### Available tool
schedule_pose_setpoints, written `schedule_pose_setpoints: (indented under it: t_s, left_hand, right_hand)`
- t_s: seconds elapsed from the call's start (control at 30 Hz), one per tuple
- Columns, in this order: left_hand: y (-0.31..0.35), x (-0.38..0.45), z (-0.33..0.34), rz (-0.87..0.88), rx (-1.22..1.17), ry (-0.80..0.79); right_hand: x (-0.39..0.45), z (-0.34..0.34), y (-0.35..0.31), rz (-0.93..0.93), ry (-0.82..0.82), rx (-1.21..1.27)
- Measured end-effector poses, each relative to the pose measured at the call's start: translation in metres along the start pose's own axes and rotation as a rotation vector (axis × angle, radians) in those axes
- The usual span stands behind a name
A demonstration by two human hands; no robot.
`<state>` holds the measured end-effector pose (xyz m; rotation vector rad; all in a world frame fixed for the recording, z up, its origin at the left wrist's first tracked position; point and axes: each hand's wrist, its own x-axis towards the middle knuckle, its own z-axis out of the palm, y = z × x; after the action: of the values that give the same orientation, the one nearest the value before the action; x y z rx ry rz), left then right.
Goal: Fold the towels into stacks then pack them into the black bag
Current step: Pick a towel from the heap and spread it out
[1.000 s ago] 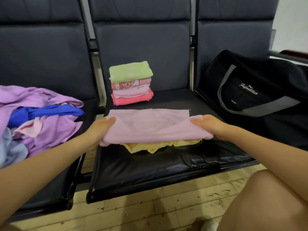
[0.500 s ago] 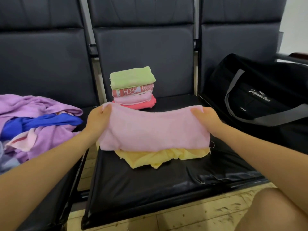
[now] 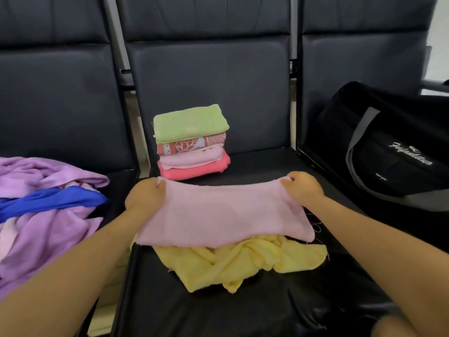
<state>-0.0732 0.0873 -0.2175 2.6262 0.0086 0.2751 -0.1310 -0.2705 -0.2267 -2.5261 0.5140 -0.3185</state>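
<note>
Lifted higher toward 12 o'clock since earlier: pink towel (image 3: 224,215), soft, light, limp. Pinched at far corners by left hand (image 3: 143,198) and right hand (image 3: 305,188), held apart.

The pink towel (image 3: 223,212) covers the far part of the yellow towel (image 3: 245,261), so its full shape is anyone's guess. The bag (image 3: 393,152) runs off the right edge and its white script logo is too blurry to read. The pile (image 3: 41,205) of purple and blue cloth gets cut by the left edge. Fingers of the left hand (image 3: 145,198) are tucked behind the pink towel.
</note>
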Motion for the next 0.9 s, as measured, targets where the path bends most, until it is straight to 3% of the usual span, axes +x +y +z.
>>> schedule_pose_setpoints:
  t_s: [0.1, 0.3, 0.4, 0.57, 0.7, 0.77, 0.9]
  left_hand:
    - [-0.005, 0.003, 0.004, 0.061, 0.168, 0.015]
    - [-0.008, -0.001, -0.002, 0.033, 0.131, -0.030]
    - [-0.008, -0.012, -0.009, -0.009, 0.136, -0.051]
    - [0.000, -0.036, -0.019, -0.129, 0.261, -0.102]
    - [0.008, -0.051, -0.022, -0.105, 0.295, -0.125]
    - [0.011, -0.056, -0.022, -0.070, 0.288, -0.103]
    - [0.012, -0.058, -0.025, -0.100, 0.180, -0.134]
  right_hand:
    - [0.003, 0.007, -0.002, -0.018, -0.032, -0.115]
    - [-0.009, 0.001, 0.005, 0.002, 0.015, -0.099]
    - [-0.019, -0.006, 0.004, 0.136, -0.001, -0.087]
    - [-0.041, -0.018, -0.006, 0.231, -0.221, -0.188]
    - [-0.058, -0.017, -0.017, 0.219, -0.371, -0.193]
    - [-0.064, -0.018, -0.020, 0.218, -0.353, -0.033]
    - [-0.066, -0.021, -0.015, 0.447, -0.324, 0.528]
